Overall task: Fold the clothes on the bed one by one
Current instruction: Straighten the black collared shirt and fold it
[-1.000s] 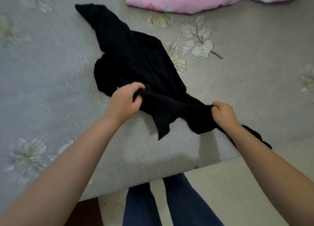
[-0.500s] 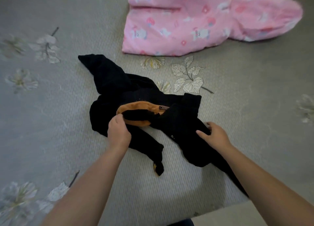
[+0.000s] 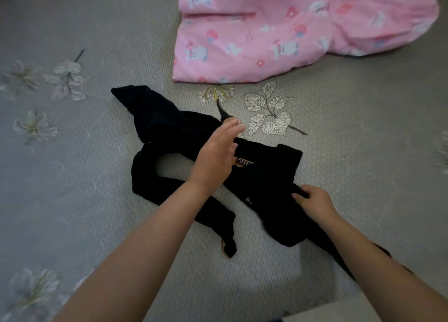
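Lying crumpled on the grey leaf-printed bedspread (image 3: 97, 200), the black knit garment (image 3: 266, 176) sprawls mid-bed. Over its tan neck label the left hand (image 3: 215, 157) spreads flat, fingers straight. Further right, the right hand (image 3: 312, 200) pinches the black fabric. Beyond lies a pink cartoon-print garment (image 3: 266, 35).

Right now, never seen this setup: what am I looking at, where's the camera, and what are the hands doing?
No machine here: a person's two bare arms, filmed by one wide-angle camera worn on the head, looking down at a grey flowered bedspread. A crumpled black garment lies in the middle, a pink printed garment beyond it. The left hand is flat and open over the black garment near its label. The right hand has its fingers curled into the black fabric.
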{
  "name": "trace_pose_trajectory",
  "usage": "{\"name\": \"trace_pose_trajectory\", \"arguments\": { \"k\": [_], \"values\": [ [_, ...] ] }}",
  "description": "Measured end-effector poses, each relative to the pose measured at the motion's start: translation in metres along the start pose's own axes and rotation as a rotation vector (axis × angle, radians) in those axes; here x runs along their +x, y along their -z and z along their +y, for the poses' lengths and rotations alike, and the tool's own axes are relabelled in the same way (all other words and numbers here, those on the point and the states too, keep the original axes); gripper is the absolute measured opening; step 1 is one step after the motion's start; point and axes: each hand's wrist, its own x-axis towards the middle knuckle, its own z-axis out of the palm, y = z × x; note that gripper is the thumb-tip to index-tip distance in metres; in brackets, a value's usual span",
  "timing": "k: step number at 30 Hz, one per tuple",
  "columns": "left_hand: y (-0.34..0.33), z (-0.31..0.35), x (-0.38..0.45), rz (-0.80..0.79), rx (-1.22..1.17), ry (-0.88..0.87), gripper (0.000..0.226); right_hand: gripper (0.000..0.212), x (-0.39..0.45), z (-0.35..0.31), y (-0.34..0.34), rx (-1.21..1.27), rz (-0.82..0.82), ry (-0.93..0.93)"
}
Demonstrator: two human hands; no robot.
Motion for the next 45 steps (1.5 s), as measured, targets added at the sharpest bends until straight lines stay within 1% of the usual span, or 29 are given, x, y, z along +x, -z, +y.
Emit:
{"name": "trace_pose_trajectory", "arguments": {
  "k": [1, 2, 5, 6, 7, 9, 11, 12, 13, 14, 15, 17, 18, 21, 22, 24, 26, 28, 30, 32, 34, 37, 41, 43, 45],
  "values": [
    [0.001, -0.003, -0.002, -0.011, 0.010, 0.013, 0.036, 0.024, -0.001, 0.001, 0.000, 0.007, -0.006, -0.005],
    [0.004, -0.011, -0.006, -0.003, 0.051, 0.072, 0.039, 0.024, -0.001, 0.002, 0.000, 0.009, -0.009, -0.009],
    [0.017, -0.047, -0.019, -0.043, 0.299, 0.359, 0.045, 0.024, 0.002, 0.000, -0.004, 0.037, 0.019, -0.016],
    [0.019, -0.059, -0.020, -0.076, 0.394, 0.416, 0.046, 0.026, 0.005, -0.002, -0.006, 0.070, 0.031, -0.022],
    [0.019, -0.068, -0.018, -0.128, 0.474, 0.443, 0.047, 0.032, 0.008, -0.005, -0.008, 0.104, 0.037, -0.036],
    [0.017, -0.081, -0.007, -0.260, 0.556, 0.514, 0.048, 0.039, 0.014, -0.012, -0.013, 0.143, 0.016, -0.074],
    [0.014, -0.088, 0.001, -0.423, 0.621, 0.606, 0.042, 0.035, 0.019, -0.017, -0.017, 0.161, -0.005, -0.111],
    [0.014, -0.088, 0.003, -0.481, 0.664, 0.622, 0.034, 0.030, 0.020, -0.018, -0.017, 0.184, -0.002, -0.132],
    [0.013, -0.089, 0.002, -0.496, 0.673, 0.606, 0.027, 0.025, 0.019, -0.019, -0.015, 0.214, 0.003, -0.146],
    [0.015, -0.088, 0.001, -0.468, 0.622, 0.578, 0.022, 0.021, 0.018, -0.020, -0.013, 0.235, 0.009, -0.147],
    [0.018, -0.083, 0.000, -0.397, 0.511, 0.577, 0.020, 0.018, 0.017, -0.021, -0.008, 0.230, 0.021, -0.137],
    [0.031, -0.067, 0.000, -0.252, 0.325, 0.580, 0.020, 0.018, 0.013, -0.026, 0.006, 0.129, 0.060, -0.106],
    [0.040, -0.057, 0.002, -0.203, 0.278, 0.559, 0.020, 0.018, 0.011, -0.032, 0.015, 0.058, 0.083, -0.092],
    [0.075, -0.019, 0.017, -0.196, 0.332, 0.408, 0.021, 0.024, -0.001, -0.071, 0.046, -0.090, 0.160, -0.014],
    [0.088, -0.005, 0.025, -0.163, 0.362, 0.353, 0.021, 0.021, -0.005, -0.088, 0.058, -0.110, 0.191, 0.032],
    [0.117, 0.026, 0.045, -0.044, 0.397, 0.276, 0.021, 0.020, -0.015, -0.126, 0.084, -0.113, 0.244, 0.148],
    [0.152, 0.061, 0.064, 0.055, 0.368, 0.242, 0.020, 0.019, -0.027, -0.165, 0.114, -0.083, 0.300, 0.292],
    [0.189, 0.099, 0.079, 0.070, 0.268, 0.249, 0.017, 0.018, -0.045, -0.205, 0.144, -0.064, 0.365, 0.410],
    [0.227, 0.140, 0.086, 0.088, 0.243, 0.247, 0.014, 0.021, -0.072, -0.242, 0.173, -0.025, 0.421, 0.482],
    [0.263, 0.180, 0.089, 0.193, 0.232, 0.211, 0.014, 0.024, -0.105, -0.275, 0.199, 0.003, 0.478, 0.533],
    [0.295, 0.219, 0.086, 0.306, 0.252, 0.157, 0.012, 0.025, -0.139, -0.304, 0.224, 0.010, 0.511, 0.595],
    [0.333, 0.266, 0.073, 0.387, 0.353, 0.114, 0.007, 0.023, -0.190, -0.333, 0.255, -0.032, 0.601, 0.679],
    [0.362, 0.309, 0.031, 0.548, 0.502, 0.077, 0.017, 0.024, -0.257, -0.336, 0.277, -0.078, 0.755, 0.783],
    [0.365, 0.325, -0.001, 0.563, 0.592, 0.051, 0.020, 0.024, -0.286, -0.325, 0.279, -0.101, 0.803, 0.806],
    [0.364, 0.338, -0.040, 0.508, 0.697, 0.041, 0.023, 0.024, -0.317, -0.309, 0.276, -0.137, 0.835, 0.819]
  ]
}}
